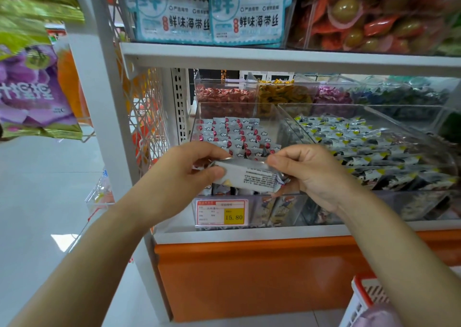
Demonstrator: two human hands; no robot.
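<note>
two hands (183, 177) (318, 176), one packet (252, 177) (silvery)

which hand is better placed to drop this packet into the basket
Probably the right hand. Both hands pinch the silver snack packet, but the red-rimmed basket sits low on the right side, beneath that arm; the left hand would have to cross the body.

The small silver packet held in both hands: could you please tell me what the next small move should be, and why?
Probably lower the small silver foil packet forward into the clear plastic bin. The left hand and right hand each pinch one end of it just above the bin's front edge, and white cloud-printed packets are lined up in rows inside.
</note>
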